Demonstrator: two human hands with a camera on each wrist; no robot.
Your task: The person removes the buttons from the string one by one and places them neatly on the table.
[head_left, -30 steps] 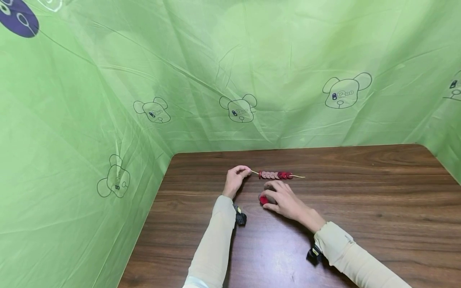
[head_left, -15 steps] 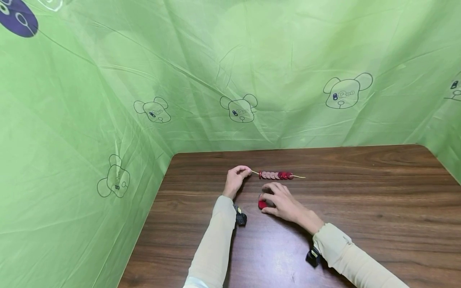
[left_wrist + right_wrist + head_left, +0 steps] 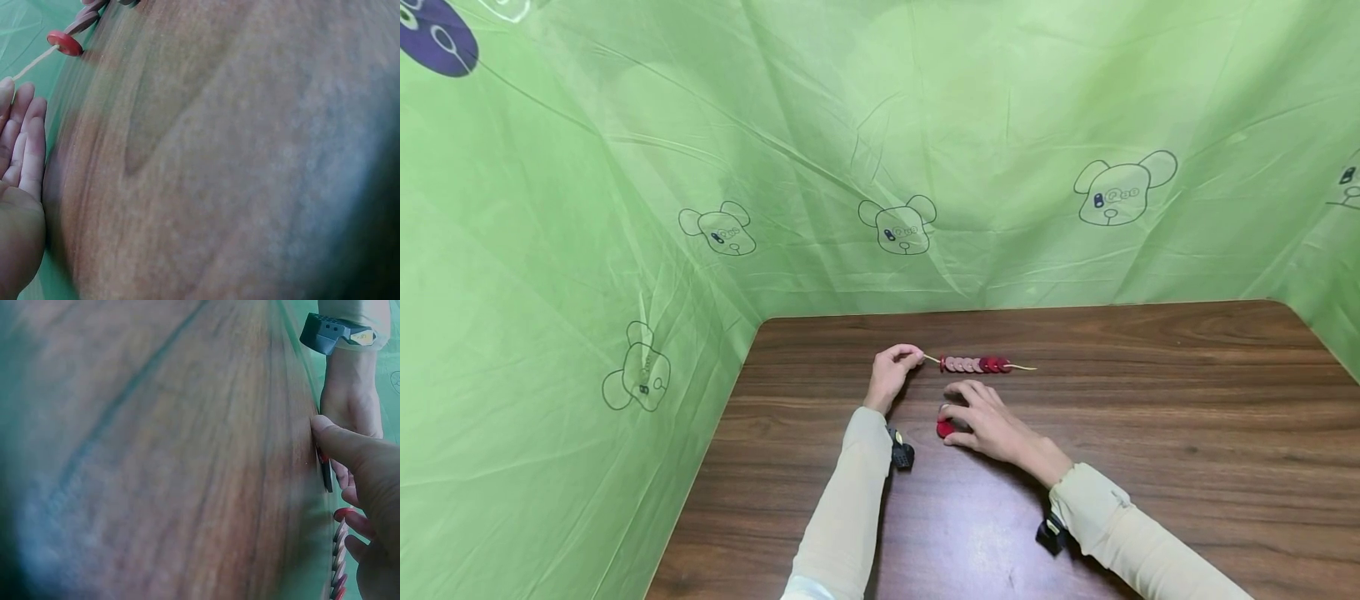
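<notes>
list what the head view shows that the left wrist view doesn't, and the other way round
Only the head view: the pale sleeves, the black wrist devices and the loose far end of the cord.
Only the left wrist view: the palm of the left hand and the broad face of the red end disc.
Both: that hand, cord and disc, some pink discs, the wooden table and the green sheet.

My pale cord (image 3: 931,358) ran through overlapping pink and red discs (image 3: 973,365). Nearer me sat a loose red disc (image 3: 944,429).
</notes>
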